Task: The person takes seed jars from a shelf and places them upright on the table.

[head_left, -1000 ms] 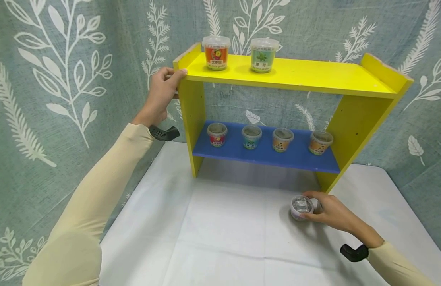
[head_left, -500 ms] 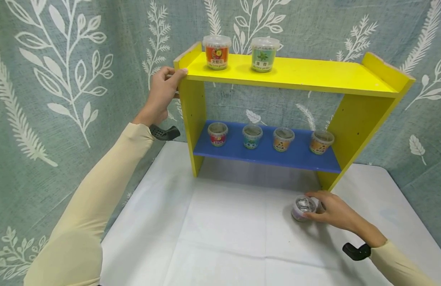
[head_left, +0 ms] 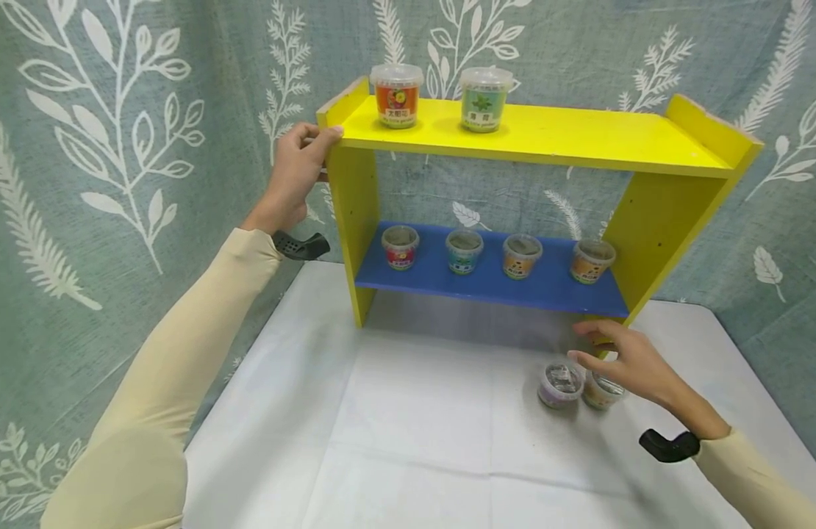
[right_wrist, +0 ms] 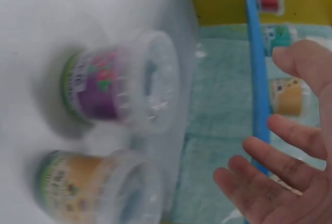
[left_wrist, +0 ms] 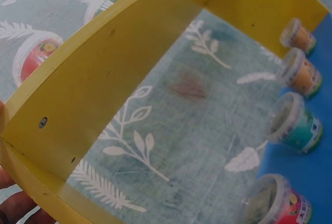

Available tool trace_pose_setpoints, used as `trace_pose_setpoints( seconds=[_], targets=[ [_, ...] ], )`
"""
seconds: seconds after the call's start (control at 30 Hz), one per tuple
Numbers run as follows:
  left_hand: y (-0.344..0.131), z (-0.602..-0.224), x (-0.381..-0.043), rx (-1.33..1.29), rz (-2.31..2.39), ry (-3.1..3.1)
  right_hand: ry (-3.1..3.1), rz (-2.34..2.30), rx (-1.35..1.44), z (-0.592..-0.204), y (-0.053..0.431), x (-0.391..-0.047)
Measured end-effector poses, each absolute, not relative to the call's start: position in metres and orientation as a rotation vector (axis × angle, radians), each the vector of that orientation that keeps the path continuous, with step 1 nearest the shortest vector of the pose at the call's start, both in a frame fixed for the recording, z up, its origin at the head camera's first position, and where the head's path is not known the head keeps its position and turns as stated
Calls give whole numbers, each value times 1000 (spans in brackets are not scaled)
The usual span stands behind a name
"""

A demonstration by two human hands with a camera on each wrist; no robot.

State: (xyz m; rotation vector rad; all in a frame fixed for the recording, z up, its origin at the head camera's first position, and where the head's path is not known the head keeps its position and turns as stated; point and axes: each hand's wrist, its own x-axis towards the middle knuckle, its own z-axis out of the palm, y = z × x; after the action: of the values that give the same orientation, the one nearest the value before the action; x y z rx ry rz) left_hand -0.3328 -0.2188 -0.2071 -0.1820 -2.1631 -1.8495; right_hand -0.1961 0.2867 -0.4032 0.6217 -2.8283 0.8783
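Observation:
At the top left corner of the yellow shelf (head_left: 580, 139), my left hand (head_left: 295, 173) grips the side panel, thumb on the upper board; a few of its fingers (left_wrist: 18, 208) show in the left wrist view. My right hand (head_left: 636, 364) hovers over the table by the shelf's lower right foot, fingers spread and holding nothing. Below it stand two small lidded plastic tubs side by side: a purple-labelled tub (head_left: 559, 397) and an orange-labelled tub (head_left: 601, 399). Both appear larger, slightly blurred, in the right wrist view, apart from the fingers.
On the top board stand a red-labelled tub (head_left: 398, 106) and a green-labelled tub (head_left: 484, 110). The blue lower board (head_left: 434, 285) bears a red tub (head_left: 400, 257), a teal tub (head_left: 464, 261) and two orange tubs. A white cloth covers the table (head_left: 414, 426); a leaf-patterned curtain hangs behind.
My right hand has let go of the tubs and risen up and to the right, uncovering the orange-labelled one. The left hand keeps its grip on the shelf corner.

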Motion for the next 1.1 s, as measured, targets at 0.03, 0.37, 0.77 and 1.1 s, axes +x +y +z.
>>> trace_pose_setpoints(
  seconds=[0.03, 0.37, 0.77, 1.1],
  targets=[
    [-219, -207, -333, -180, -1849, -2162, -2816, 877, 623, -400, 285, -197],
    [-219, -207, -333, -174, -1855, -2157, -2730, 899, 680, -371, 269, -200],
    [-220, -207, -331, -179, -1842, -2162, -2650, 960, 732, -317, 251, -206],
    [-221, -208, -331, -206, -1853, -2162, -2615, 1019, 672, -282, 237, -205]
  ],
)
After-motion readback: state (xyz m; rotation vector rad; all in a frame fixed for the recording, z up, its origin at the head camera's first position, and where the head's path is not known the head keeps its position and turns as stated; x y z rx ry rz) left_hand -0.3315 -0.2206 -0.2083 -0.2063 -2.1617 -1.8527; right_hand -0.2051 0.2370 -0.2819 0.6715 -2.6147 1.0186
